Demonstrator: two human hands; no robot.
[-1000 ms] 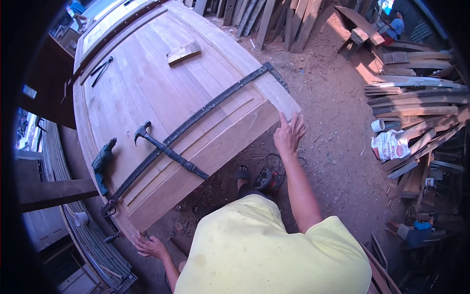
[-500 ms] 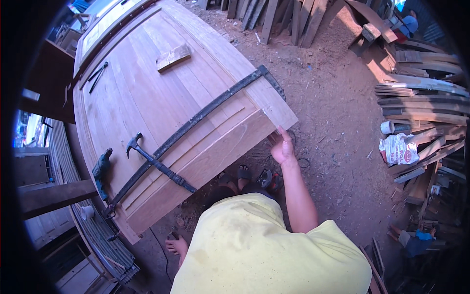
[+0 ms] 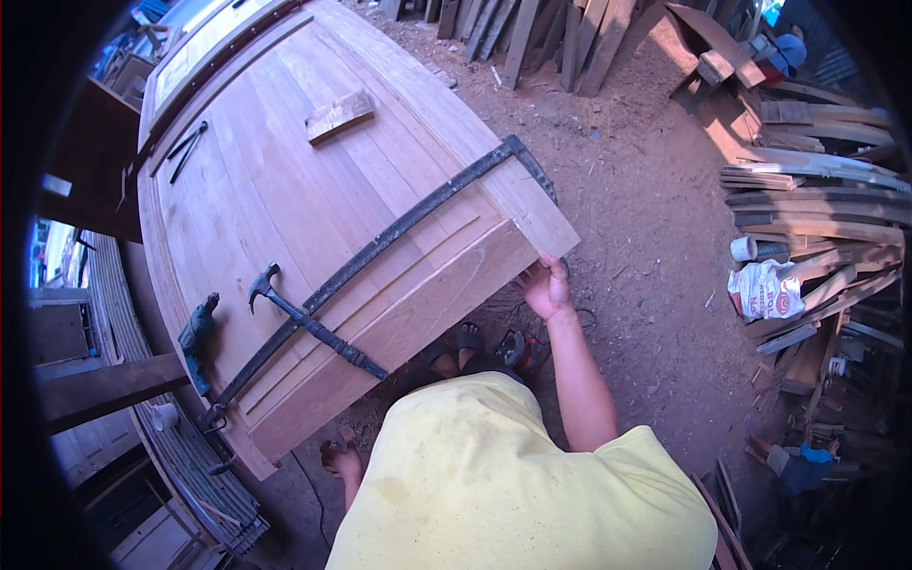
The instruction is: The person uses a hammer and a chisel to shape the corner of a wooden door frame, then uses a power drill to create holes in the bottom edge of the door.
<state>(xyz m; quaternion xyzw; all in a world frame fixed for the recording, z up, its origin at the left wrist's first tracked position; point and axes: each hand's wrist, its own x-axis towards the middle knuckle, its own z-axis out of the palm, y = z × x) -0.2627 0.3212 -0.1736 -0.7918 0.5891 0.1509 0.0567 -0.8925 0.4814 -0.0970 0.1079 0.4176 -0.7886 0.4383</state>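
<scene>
A large wooden door (image 3: pixel 275 171) lies in front of me. A long black bar clamp (image 3: pixel 389 228) spans its near end, running along a plain board on the near edge. My right hand (image 3: pixel 548 290) is at the door's near right corner, thumb up, its fingers curled at the edge and partly hidden beneath it. My left hand (image 3: pixel 343 463) is low beside my body, below the near edge, with its fingers apart and nothing visible in them. A claw hammer (image 3: pixel 313 321) with a dark handle rests across the clamp, its handle end jutting past the edge.
On the door are a green power drill (image 3: pixel 198 342), pincers (image 3: pixel 188 150) and a small wood block (image 3: pixel 339 117). Stacked timber (image 3: pixel 817 209) and a white sack (image 3: pixel 766 291) are at the right. Planks (image 3: pixel 532 43) stand behind. A cable (image 3: pixel 309 484) crosses the ground.
My left hand has risen slightly and its fingers have turned upward. My right hand remains at the door's corner, thumb slightly lower. The view has shifted a little.
</scene>
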